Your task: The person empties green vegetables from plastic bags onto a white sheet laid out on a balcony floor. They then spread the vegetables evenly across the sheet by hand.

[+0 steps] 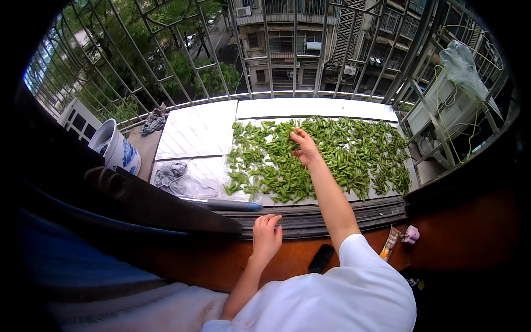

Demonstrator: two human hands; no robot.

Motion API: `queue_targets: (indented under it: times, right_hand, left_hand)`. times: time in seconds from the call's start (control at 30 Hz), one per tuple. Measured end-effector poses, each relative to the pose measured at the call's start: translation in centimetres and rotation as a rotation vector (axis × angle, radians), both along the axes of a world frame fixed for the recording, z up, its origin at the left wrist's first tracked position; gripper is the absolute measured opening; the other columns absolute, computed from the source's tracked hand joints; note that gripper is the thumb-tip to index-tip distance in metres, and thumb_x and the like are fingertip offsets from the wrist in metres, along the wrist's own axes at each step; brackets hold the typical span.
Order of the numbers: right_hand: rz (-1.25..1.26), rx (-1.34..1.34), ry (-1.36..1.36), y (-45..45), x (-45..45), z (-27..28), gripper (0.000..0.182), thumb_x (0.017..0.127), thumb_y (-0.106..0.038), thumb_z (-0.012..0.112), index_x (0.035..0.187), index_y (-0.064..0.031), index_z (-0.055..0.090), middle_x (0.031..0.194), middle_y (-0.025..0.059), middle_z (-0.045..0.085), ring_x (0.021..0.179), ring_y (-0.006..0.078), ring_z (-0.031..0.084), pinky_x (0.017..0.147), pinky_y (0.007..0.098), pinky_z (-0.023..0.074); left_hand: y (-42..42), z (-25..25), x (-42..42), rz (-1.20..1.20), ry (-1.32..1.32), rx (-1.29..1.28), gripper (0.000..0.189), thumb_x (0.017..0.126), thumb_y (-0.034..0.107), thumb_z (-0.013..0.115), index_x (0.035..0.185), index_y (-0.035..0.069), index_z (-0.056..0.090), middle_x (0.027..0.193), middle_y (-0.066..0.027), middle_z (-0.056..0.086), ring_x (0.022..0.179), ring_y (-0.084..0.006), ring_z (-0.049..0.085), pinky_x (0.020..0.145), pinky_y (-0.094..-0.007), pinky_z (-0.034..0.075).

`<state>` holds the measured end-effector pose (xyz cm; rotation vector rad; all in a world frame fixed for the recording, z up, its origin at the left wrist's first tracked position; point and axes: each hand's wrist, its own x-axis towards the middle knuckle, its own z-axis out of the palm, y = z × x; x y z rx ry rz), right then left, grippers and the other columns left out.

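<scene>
Many green vegetable pieces [286, 166], pods or cut peppers by their look, lie spread in a loose layer over white panels [197, 128] outside the window. My right hand [306, 148] reaches out over the left-middle part of this layer, its thumb and fingers curved with a gap between them. A small orange-tinted bit shows by its fingertips, too small to make out. My left hand [266, 235] is at the dark window track [298, 222], fingers bent and slightly apart, holding nothing visible. Just beyond it a grey tube-like object with a blue end [234, 205] lies along the sill.
Metal bars [267, 54] close off the far side. At left stand a blue-and-white bucket [120, 149] and a wire hanger [195, 176] by grey cloth. An air-conditioner unit [442, 101] sits at right. A black object [321, 258] and a wrapper [390, 244] lie on the wooden ledge.
</scene>
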<state>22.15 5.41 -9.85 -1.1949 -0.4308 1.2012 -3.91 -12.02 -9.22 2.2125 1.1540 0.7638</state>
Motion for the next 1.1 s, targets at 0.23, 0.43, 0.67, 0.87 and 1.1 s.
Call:
queue_targets:
  times: [0.23, 0.43, 0.67, 0.87, 1.1]
  right_hand:
    - [0.138, 0.007, 0.426, 5.4, -0.9, -1.8, 0.024, 0.087, -0.040, 0.061, 0.103, -0.0213, 0.060, 0.086, -0.0025, 0.063, 0.073, 0.0114, 0.059, 0.045, 0.0230, 0.0450]
    - [0.121, -0.031, 0.316, 11.3, 0.8, -5.6, 0.019, 0.089, -0.027, 0.060, 0.102, -0.0141, 0.056, 0.088, 0.0066, 0.064, 0.079, 0.0220, 0.064, 0.054, 0.0339, 0.0553]
    - [0.088, -0.122, 0.152, 12.4, 0.2, -5.6, 0.015, 0.085, -0.004, 0.052, 0.099, -0.0058, 0.049, 0.089, 0.0111, 0.059, 0.072, 0.0255, 0.064, 0.053, 0.0353, 0.0564]
    - [0.538, -0.145, 0.103, 7.4, -9.5, -2.0, 0.024, 0.086, -0.007, 0.053, 0.109, -0.0044, 0.054, 0.084, 0.0095, 0.060, 0.073, 0.0211, 0.063, 0.060, 0.0388, 0.0557]
    - [0.921, -0.164, -0.402, 4.1, -15.4, -4.4, 0.036, 0.083, -0.005, 0.053, 0.118, -0.0060, 0.056, 0.093, 0.0085, 0.062, 0.080, 0.0184, 0.063, 0.063, 0.0368, 0.0550]
  left_hand:
    - [-0.4, 1.0, -2.3, -0.017, 0.005, -0.008, 0.029, 0.077, 0.008, 0.065, 0.106, 0.008, 0.063, 0.111, -0.0108, 0.059, 0.108, -0.0313, 0.051, 0.091, -0.0416, 0.041]
    - [1.0, -1.0, -1.7, -0.072, 0.008, -0.035, 0.029, 0.078, 0.009, 0.065, 0.106, 0.008, 0.063, 0.110, -0.0121, 0.060, 0.107, -0.0317, 0.052, 0.092, -0.0416, 0.042]
    - [2.8, -1.1, 0.0, -0.149, 0.004, -0.054, 0.029, 0.079, 0.010, 0.063, 0.108, 0.008, 0.062, 0.110, -0.0126, 0.059, 0.107, -0.0321, 0.052, 0.090, -0.0420, 0.042]
    - [2.9, -1.8, 0.5, -0.170, 0.055, -0.066, 0.028, 0.079, 0.010, 0.063, 0.107, 0.007, 0.062, 0.112, -0.0125, 0.058, 0.108, -0.0317, 0.051, 0.091, -0.0429, 0.041]
    - [2.8, -1.9, -0.2, -0.165, 0.088, -0.025, 0.029, 0.077, 0.009, 0.063, 0.106, 0.009, 0.062, 0.109, -0.0101, 0.058, 0.106, -0.0301, 0.051, 0.091, -0.0437, 0.037]
